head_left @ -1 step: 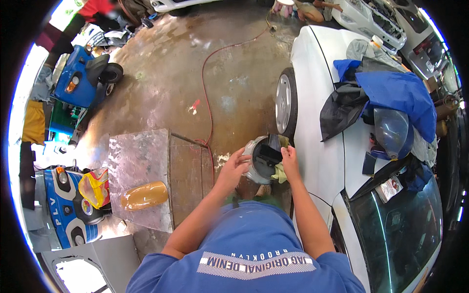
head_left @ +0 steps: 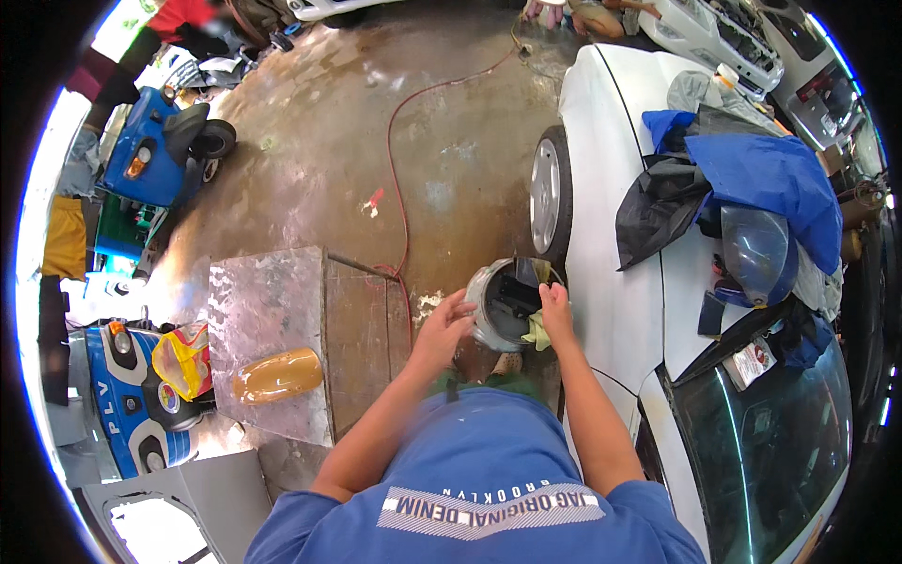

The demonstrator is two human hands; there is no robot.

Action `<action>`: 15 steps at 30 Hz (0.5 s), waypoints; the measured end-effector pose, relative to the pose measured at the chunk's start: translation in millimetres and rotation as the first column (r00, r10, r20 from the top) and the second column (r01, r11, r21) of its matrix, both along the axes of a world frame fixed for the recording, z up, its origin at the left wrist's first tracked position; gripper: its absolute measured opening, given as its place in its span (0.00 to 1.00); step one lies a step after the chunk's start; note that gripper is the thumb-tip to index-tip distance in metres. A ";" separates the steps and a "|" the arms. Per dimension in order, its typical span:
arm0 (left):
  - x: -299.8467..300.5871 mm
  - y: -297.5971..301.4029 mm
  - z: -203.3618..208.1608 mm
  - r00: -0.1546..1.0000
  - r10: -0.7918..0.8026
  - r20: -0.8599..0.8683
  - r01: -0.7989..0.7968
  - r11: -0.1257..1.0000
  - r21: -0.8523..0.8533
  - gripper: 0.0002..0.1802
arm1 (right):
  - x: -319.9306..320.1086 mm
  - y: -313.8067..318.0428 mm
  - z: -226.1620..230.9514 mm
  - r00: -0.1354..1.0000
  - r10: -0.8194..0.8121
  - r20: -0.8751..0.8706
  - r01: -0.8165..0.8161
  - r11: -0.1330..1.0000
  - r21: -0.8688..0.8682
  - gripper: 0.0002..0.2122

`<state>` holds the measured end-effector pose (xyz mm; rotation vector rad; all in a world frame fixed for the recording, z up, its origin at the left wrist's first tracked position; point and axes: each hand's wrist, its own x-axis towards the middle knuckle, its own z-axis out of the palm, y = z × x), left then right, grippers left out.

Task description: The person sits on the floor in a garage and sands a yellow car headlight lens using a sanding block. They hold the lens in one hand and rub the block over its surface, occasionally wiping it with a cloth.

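A round grey bucket (head_left: 477,315) is in front of my body, beside the white car's front wheel. Its inside looks dark, and a black object (head_left: 515,296) of unclear kind shows in it. My left hand (head_left: 445,326) grips the bucket's left side, fingertips at the rim. Over the right rim, my right hand (head_left: 556,315) is closed on a pale yellow cloth (head_left: 536,333), part of which hangs below the fingers. A thin dark flat piece (head_left: 532,272) stands up at the far rim near the right fingertips; whether that hand touches it is unclear.
Left of me, a worn table (head_left: 272,291) bears a glossy tan curved part (head_left: 277,376). The white car (head_left: 615,235) closely borders my right, with blue sheeting (head_left: 761,174) on its hood. A red hose (head_left: 398,188) crosses the wet-looking floor. Blue vehicles (head_left: 132,399) stand far left.
The flat piece at the bucket's far rim has tilted slightly and looks lighter. Both hands stay almost in the same place.
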<state>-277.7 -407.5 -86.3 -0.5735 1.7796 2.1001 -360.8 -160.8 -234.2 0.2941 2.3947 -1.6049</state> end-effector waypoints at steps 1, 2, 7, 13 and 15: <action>8.8 -2.6 -9.9 0.998 0.026 0.049 -0.024 0.999 -0.046 0.32 | -1.3 4.4 -23.0 0.994 0.111 -0.008 -0.108 0.980 0.164 0.15; 16.3 -4.0 -11.5 0.995 0.058 0.078 -0.053 0.996 -0.069 0.30 | 1.4 2.2 -45.3 0.972 0.235 -0.010 -0.228 0.954 0.196 0.14; 80.8 -9.6 -26.2 0.928 0.279 0.248 -0.230 0.950 -0.210 0.26 | 10.2 -39.8 -117.6 0.730 0.602 0.322 -0.674 0.712 0.198 0.14; 161.1 -0.5 -57.7 0.784 0.437 0.441 -0.356 0.898 -0.258 0.26 | -0.5 -58.9 -188.3 0.567 0.429 0.703 -0.794 0.512 0.327 0.24; 180.6 6.2 -69.1 0.743 0.490 0.456 -0.410 0.872 -0.269 0.26 | -34.1 -67.5 -158.5 0.594 0.339 0.730 -0.764 0.523 0.378 0.25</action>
